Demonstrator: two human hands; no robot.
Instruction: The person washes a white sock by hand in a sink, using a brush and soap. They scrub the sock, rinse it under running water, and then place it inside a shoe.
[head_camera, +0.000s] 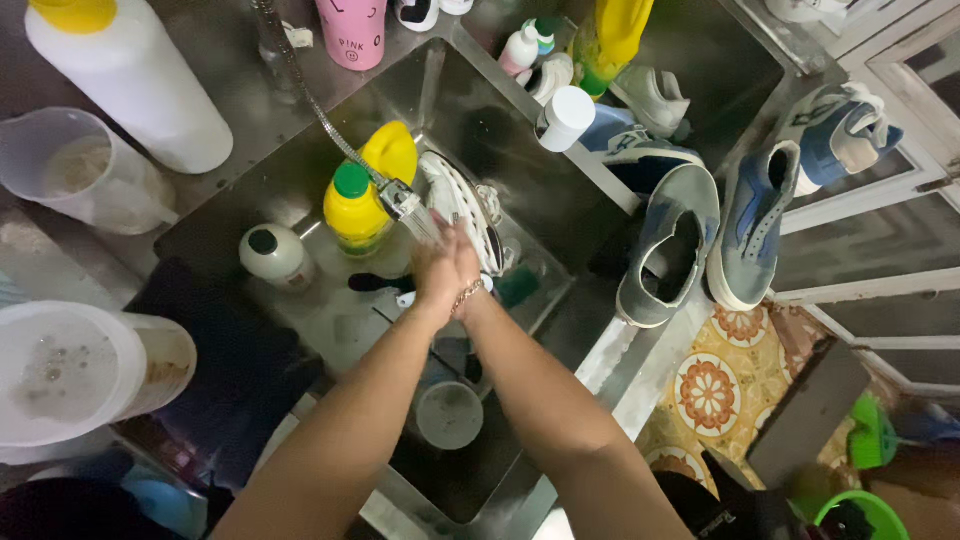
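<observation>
My left hand (436, 272) and my right hand (466, 262) are pressed together over the steel sink (560, 200), under water running from the sprayer head (401, 200) of a flexible metal hose. A thin bracelet (466, 296) circles my right wrist. Neither hand holds anything that I can see. Just behind the hands a white sneaker (462, 205) lies in the sink. A yellow bottle with a green cap (354, 208) stands to the left of the sprayer.
A small white bottle (275, 256) and a grey cup (449, 414) sit in the sink. Grey-blue shoes (668, 245) rest on the right counter edge. White buckets (60, 365) and a large white jug (130, 85) stand at the left. A pink tumbler (352, 32) stands behind.
</observation>
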